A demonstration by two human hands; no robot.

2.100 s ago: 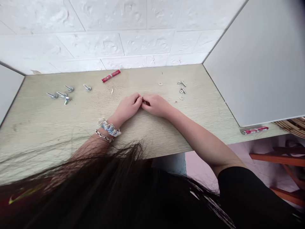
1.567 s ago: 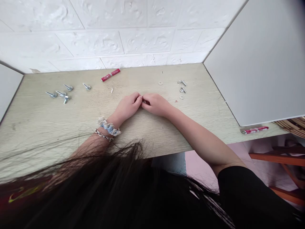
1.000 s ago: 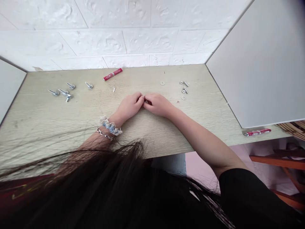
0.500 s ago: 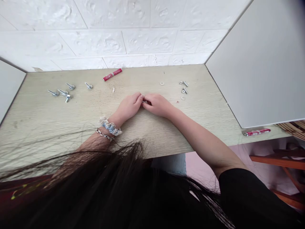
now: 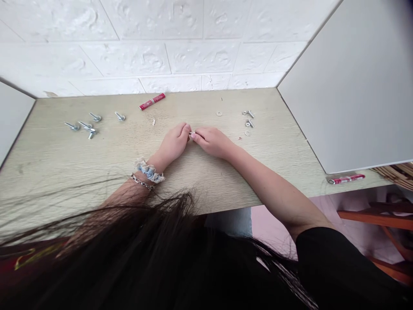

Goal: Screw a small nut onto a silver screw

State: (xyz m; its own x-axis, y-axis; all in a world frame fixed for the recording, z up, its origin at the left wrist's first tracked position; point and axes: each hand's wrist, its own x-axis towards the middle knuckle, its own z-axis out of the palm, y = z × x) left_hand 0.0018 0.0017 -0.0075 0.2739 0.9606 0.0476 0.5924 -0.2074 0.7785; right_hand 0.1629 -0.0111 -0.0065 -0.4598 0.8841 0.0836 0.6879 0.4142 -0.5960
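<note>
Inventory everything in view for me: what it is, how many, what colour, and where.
Bolts: five, silver, bench left
Hardware clusters: two, silver, bench right
Washers: two, silver, bench right
Cylinders: two, red, rear by wall and right front edge
Scraps: at least three, white, red and dark, scattered on bench
Bench: one, pale, centre
Wall: one, white, behind bench
Side panels: two, whitish, both ends
Wickerwork: one piece, brown, right edge
Wooden bars: count unclear, orange-red, lower right
Floor: one, pinkish, below bench
Small piece: one, pale, between fingertips
Scrunchie: one, blue-white, left wrist
Bracelet: one, silver, left wrist
Hair: dark, foreground
Sleeve: one, black, right arm
Left hand: one, bare, centre
Right hand: one, bare, centre
</note>
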